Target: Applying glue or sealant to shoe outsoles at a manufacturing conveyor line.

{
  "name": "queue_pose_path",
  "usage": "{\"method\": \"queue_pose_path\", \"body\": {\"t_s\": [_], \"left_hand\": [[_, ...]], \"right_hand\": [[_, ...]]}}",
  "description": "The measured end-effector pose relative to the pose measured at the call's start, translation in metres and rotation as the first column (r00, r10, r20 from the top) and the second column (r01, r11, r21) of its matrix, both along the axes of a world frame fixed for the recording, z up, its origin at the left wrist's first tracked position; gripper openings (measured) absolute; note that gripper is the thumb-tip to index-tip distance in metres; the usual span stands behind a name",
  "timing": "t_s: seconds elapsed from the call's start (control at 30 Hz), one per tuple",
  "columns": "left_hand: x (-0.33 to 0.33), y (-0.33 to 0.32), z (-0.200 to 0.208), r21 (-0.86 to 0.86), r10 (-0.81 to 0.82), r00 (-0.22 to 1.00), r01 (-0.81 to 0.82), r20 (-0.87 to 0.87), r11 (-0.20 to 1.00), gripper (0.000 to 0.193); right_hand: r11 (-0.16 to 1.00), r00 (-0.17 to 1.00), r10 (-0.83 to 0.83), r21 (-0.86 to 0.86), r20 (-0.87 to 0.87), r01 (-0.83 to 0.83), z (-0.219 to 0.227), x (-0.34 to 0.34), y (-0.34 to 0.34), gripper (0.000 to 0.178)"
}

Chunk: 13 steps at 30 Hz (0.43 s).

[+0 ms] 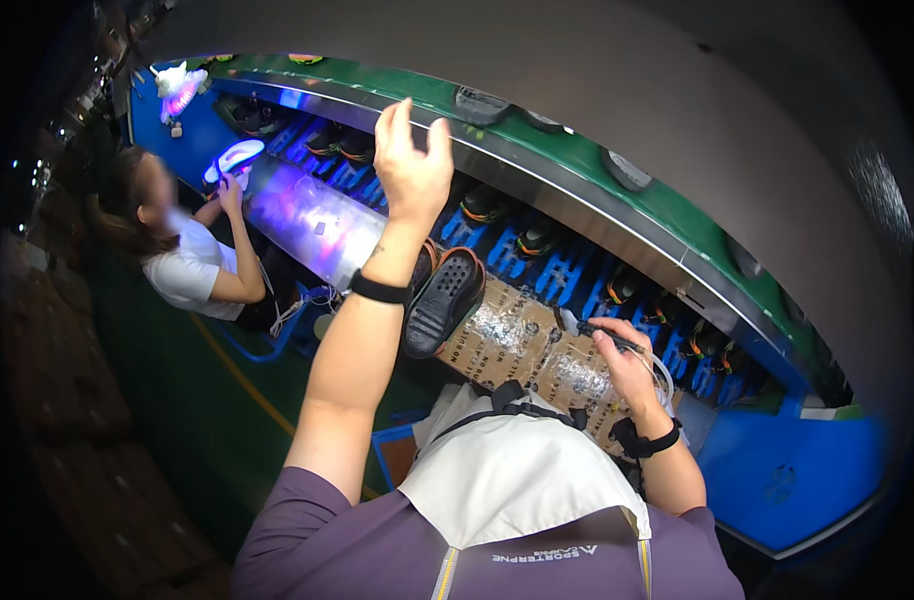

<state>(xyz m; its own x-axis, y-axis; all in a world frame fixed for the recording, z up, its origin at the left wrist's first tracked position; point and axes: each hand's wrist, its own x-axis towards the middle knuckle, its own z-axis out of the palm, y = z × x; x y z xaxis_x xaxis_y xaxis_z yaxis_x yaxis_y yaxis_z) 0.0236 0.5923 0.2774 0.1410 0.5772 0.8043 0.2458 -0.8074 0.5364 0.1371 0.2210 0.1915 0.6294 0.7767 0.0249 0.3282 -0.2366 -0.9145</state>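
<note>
My left hand (414,170) is raised, fingers apart and holding nothing, over the front of the conveyor line. My right hand (625,362) grips a black-handled brush (615,337) with a pale tube (663,378) running back from it. The brush head points left above the cardboard-topped bench (512,330), which is wrapped in clear tape. A black sole (444,303) with a treaded, holed surface leans at the left end of the cardboard, below my left wrist. Behind it the edge of another dark shoe part with an orange rim shows, mostly hidden by my forearm.
Along the bench's far side, blue racks (560,275) hold several dark shoes. Above them runs a green conveyor belt (577,150) with soles on it. A co-worker (192,240) at the left holds a sole (237,160) under purple light, beside a metal worktop (317,222).
</note>
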Motion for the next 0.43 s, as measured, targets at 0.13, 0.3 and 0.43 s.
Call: {"method": "queue_pose_path", "body": {"t_s": [0.13,0.3,0.43], "left_hand": [[0.026,0.031,-0.007,-0.006,-0.042,0.974,0.042,-0.222,0.999,0.095],[0.046,0.065,-0.004,-0.181,-0.353,0.797,0.303,-0.49,0.936,0.065],[0.037,0.097,0.021,-0.229,-0.377,0.755,0.299,-0.536,0.926,0.049]], "right_hand": [[0.999,1.0,0.001,-0.033,0.014,0.0,-0.002,-0.001,0.002,0.022],[0.999,0.999,0.001,-0.048,0.049,0.002,0.011,-0.008,0.017,0.023],[0.994,0.999,-0.021,-0.108,0.045,0.026,0.015,-0.007,0.023,0.024]]}}
